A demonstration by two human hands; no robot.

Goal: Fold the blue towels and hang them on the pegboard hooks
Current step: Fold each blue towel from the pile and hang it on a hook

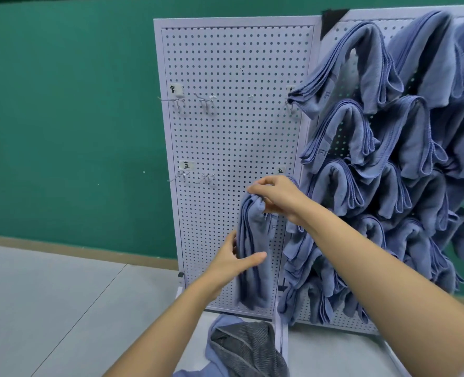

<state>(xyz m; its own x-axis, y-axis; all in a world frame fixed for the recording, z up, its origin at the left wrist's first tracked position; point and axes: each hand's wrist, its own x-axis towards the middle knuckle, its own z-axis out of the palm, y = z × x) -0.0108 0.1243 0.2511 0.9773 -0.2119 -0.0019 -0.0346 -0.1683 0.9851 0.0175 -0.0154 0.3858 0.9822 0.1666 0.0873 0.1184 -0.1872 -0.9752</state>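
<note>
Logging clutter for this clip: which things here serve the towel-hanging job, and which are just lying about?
In the job: folded blue towel, held by left hand and right hand; pegboard; empty hooks; hung blue towels.
Lying about: grey cloth at the bottom; paper labels.

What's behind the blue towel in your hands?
The white pegboard, full of holes. Any hook at the top of the towel is hidden by the right hand.
</note>
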